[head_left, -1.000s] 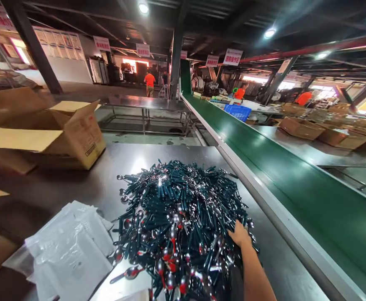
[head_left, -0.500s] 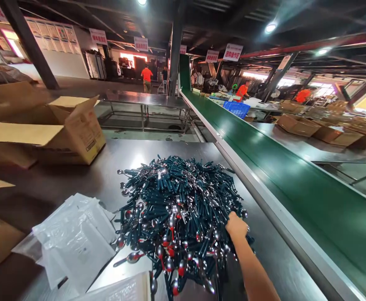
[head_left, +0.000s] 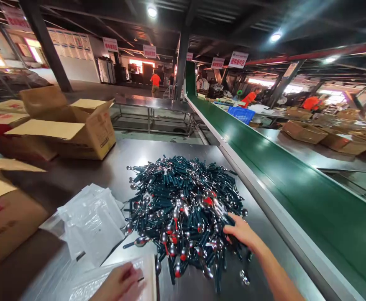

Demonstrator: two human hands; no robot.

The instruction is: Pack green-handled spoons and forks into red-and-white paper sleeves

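A big heap of spoons (head_left: 183,209) with dark green handles lies on the steel table (head_left: 85,175) in front of me. My right hand (head_left: 241,233) reaches into the near right side of the heap, fingers curled among the spoons; which spoon it grips I cannot tell. At the bottom edge my left hand (head_left: 120,284) rests on a clear plastic bag (head_left: 107,281), pinching its top. A loose stack of white plastic bags (head_left: 91,221) lies to the left of the heap.
Open cardboard boxes (head_left: 72,127) stand at the back left, another box (head_left: 3,213) at the near left. A green conveyor belt (head_left: 283,179) runs along the table's right side. People in orange shirts (head_left: 155,81) work far off, past a second steel table (head_left: 151,102).
The view has dropped and shifted right. My left hand has come into view on a clear bag. My right hand has slid lower and closer along the heap's right side.
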